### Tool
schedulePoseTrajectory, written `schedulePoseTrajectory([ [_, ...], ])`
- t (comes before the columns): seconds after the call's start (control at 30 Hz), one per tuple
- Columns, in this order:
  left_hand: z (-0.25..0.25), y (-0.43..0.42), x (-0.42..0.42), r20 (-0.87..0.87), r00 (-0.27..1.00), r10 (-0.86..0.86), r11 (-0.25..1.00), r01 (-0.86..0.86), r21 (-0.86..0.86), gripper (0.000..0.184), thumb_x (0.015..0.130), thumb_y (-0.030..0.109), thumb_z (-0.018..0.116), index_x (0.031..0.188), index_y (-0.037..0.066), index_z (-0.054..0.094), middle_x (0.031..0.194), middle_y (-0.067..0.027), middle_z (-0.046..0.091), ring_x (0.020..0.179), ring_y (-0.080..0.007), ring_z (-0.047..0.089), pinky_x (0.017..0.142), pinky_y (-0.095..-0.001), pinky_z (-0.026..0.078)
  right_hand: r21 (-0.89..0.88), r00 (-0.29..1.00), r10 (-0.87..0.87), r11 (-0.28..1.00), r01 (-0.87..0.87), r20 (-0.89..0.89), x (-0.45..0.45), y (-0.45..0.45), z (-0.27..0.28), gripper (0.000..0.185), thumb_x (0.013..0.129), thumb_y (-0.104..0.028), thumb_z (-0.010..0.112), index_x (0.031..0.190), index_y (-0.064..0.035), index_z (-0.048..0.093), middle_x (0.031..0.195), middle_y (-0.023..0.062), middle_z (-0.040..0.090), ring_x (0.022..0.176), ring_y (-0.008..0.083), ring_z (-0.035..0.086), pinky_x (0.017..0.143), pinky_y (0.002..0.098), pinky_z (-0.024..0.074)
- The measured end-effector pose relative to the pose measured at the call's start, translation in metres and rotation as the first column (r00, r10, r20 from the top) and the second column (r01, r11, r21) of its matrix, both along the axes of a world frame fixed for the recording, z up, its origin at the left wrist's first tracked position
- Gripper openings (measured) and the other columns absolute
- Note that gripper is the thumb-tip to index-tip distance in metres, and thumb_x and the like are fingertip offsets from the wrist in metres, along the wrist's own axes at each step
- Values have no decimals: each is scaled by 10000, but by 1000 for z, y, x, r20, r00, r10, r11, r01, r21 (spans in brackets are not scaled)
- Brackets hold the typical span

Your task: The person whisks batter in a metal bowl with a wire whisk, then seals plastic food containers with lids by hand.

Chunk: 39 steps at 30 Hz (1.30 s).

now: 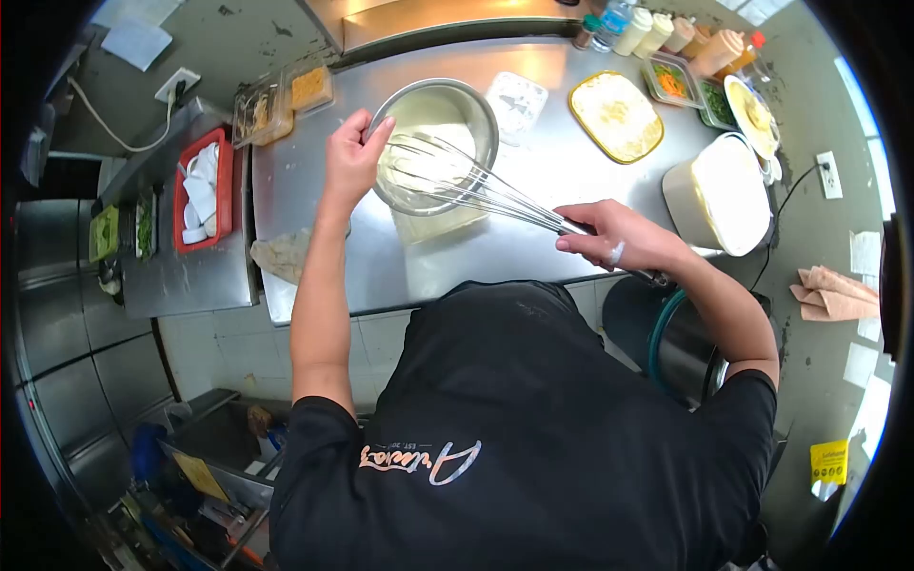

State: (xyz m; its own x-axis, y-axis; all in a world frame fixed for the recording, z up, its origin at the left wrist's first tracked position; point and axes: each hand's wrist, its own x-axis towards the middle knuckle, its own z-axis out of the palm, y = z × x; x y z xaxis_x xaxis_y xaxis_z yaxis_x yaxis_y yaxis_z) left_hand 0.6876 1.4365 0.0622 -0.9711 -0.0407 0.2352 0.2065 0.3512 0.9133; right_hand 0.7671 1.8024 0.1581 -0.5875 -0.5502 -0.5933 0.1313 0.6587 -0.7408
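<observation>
A steel mixing bowl holds a pale, creamy mixture. My left hand grips the bowl's left rim, its thumb over the edge. In my right hand is the handle of a large balloon whisk. The whisk slants down to the left across the bowl, with its wire loops in the mixture. A white smear marks a finger of the right hand. Just beyond the bowl lies a white-smeared clear lid. Beneath the bowl's near side, a pale flat square shows, which I cannot identify.
A yellow-rimmed lid and a white tub are to the right. Squeeze bottles and vegetable containers line the back right. A crumpled cloth lies front left, near a red bin.
</observation>
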Motion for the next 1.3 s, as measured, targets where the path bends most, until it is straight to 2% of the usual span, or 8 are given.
schedulePoseTrajectory([
  [0.07, 1, -1, 6, -61, 998, 34, 998, -37, -46, 406, 930, 169, 723, 695, 31, 421, 614, 35, 329, 619, -63, 282, 504, -283, 251, 15, 966, 50, 999, -48, -253, 6, -1, -3, 390, 975, -195, 651, 1315, -18, 581, 779, 103, 609, 631, 174, 504, 631, 341, 461],
  [0.17, 9, -2, 13, -114, 993, 43, 993, -55, -102, 408, 931, 150, 721, 699, 39, 404, 647, 44, 305, 630, -57, 271, 519, -269, 235, 36, 930, 89, 996, -82, -357, 11, -1, -3, 396, 967, -160, 645, 1330, -18, 573, 823, 157, 630, 678, 256, 520, 687, 362, 475],
  [0.2, 11, -1, 14, -127, 991, 38, 992, -53, -119, 411, 933, 142, 720, 702, 47, 394, 668, 56, 297, 639, -51, 267, 528, -259, 226, 66, 939, 90, 995, -72, -331, 12, -2, 1, 419, 952, -131, 649, 1348, -22, 565, 903, 207, 651, 749, 338, 567, 750, 403, 488],
  [0.3, 12, -4, 16, -146, 989, 20, 981, -47, -186, 415, 922, 139, 731, 696, 38, 398, 659, 43, 285, 628, -54, 265, 517, -269, 227, 2, 827, 61, 997, -72, -560, 20, 6, -12, 418, 946, -177, 656, 1320, -9, 574, 978, 248, 669, 875, 423, 623, 771, 468, 487],
  [0.57, 22, -2, 29, -168, 986, 12, 971, -51, -233, 422, 897, 164, 769, 678, 14, 441, 597, -29, 300, 565, -104, 277, 482, -300, 275, 183, 688, 146, 983, -19, -711, 32, 15, -11, 515, 967, -149, 627, 1457, -96, 477, 909, 171, 602, 758, 383, 611, 698, 459, 498],
  [0.77, 23, 2, 35, -207, 978, -19, 953, -45, -300, 423, 892, 173, 777, 670, 7, 457, 591, -51, 335, 554, -127, 301, 485, -302, 302, 304, 665, 212, 952, 24, -716, 39, 18, -23, 497, 977, -220, 608, 1445, -106, 485, 972, 153, 606, 836, 363, 642, 729, 463, 521],
  [0.97, 38, 7, 42, -318, 945, -80, 922, -51, -385, 405, 889, 196, 776, 673, 4, 493, 590, -93, 414, 525, -188, 348, 490, -328, 345, 356, 607, 265, 934, 31, -749, 47, 21, -26, 504, 975, -223, 608, 1449, -103, 482, 967, 123, 584, 863, 318, 635, 721, 434, 529],
  [1.3, 68, 18, 45, -400, 897, -189, 853, -52, -520, 403, 881, 183, 778, 661, 17, 485, 593, -102, 422, 519, -237, 372, 478, -353, 343, 323, 346, 274, 942, 92, -898, 55, 22, -33, 534, 917, -115, 612, 1440, -75, 513, 922, 92, 557, 822, 247, 619, 708, 382, 537],
])
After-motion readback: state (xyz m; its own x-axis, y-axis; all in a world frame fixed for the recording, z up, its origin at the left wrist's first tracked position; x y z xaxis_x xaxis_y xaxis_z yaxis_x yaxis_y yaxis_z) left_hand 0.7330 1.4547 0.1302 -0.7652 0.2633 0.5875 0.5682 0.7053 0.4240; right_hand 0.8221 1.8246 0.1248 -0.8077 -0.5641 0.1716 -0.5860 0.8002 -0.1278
